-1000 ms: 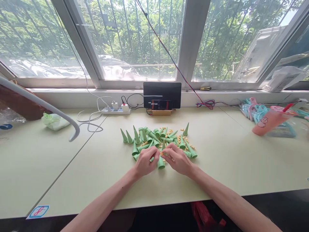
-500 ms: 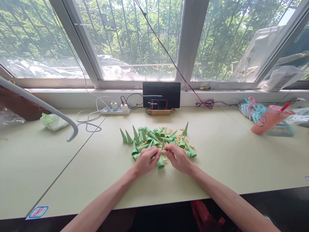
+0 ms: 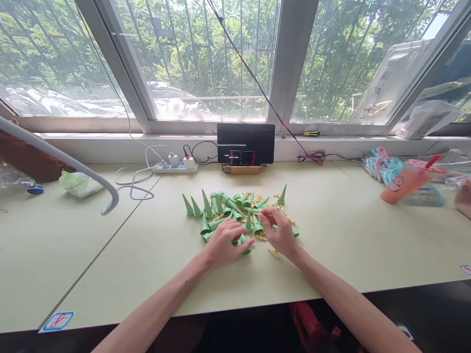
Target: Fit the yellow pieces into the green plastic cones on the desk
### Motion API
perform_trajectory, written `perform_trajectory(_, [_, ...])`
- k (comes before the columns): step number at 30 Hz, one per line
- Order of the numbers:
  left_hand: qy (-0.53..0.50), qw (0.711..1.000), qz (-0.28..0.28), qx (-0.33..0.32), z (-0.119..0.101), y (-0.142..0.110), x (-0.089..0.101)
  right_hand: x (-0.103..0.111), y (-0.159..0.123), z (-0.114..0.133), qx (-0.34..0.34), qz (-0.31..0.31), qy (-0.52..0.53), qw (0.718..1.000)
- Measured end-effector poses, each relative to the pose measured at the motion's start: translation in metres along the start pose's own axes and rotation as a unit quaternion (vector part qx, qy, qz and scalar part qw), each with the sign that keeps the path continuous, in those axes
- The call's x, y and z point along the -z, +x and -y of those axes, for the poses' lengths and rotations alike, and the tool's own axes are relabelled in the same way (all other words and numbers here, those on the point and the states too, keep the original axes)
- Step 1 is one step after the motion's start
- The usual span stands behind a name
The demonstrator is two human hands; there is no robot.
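My left hand (image 3: 226, 241) rests low at the front of a pile of green plastic cone spikes (image 3: 228, 202). Its thumb stretches out to the right, apart from the curled fingers, and a green cone (image 3: 244, 240) lies partly hidden beside it. To the right, my right hand (image 3: 280, 234) has thumb and fingertips drawn together over the pile; what they pinch, if anything, is too small to make out. Between the hands, one cone (image 3: 249, 223) stands point up. Small yellow pegs (image 3: 261, 237) are scattered among the cones, and a yellow peg (image 3: 273, 253) lies nearer the table edge.
Behind the pile a black tablet (image 3: 246, 135) leans with a phone (image 3: 245, 158) before it. A power strip (image 3: 175, 168) with cables sits left of it. Rightward are a pink drink cup (image 3: 406, 182), bagged scissors-like items (image 3: 384, 165) and another person's hand (image 3: 464, 197). A grey curved tube (image 3: 83, 171) crosses the left.
My hands have come apart: the right moved rightward, and the left thumb has opened out. A yellow peg now shows near the front edge. Another person's hand has appeared at far right.
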State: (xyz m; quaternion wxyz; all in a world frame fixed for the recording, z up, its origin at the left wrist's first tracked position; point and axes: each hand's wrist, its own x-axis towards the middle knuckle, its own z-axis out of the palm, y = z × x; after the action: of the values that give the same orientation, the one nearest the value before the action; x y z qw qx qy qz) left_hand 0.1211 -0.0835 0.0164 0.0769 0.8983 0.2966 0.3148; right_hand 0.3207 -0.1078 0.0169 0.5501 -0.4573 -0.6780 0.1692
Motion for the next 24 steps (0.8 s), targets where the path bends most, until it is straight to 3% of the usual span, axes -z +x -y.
perform_trajectory(14, [0.025, 0.998, 0.051, -0.016, -0.0027, 0.0028, -0.0005, 0.0000, 0.0016, -0.0006, -0.001, 0.003, 0.006, 1.000])
perform_trajectory(24, [0.023, 0.997, 0.074, 0.012, -0.0067, 0.0034, 0.0001, -0.0004, 0.0019, 0.0000, -0.002, 0.007, 0.015, 1.000])
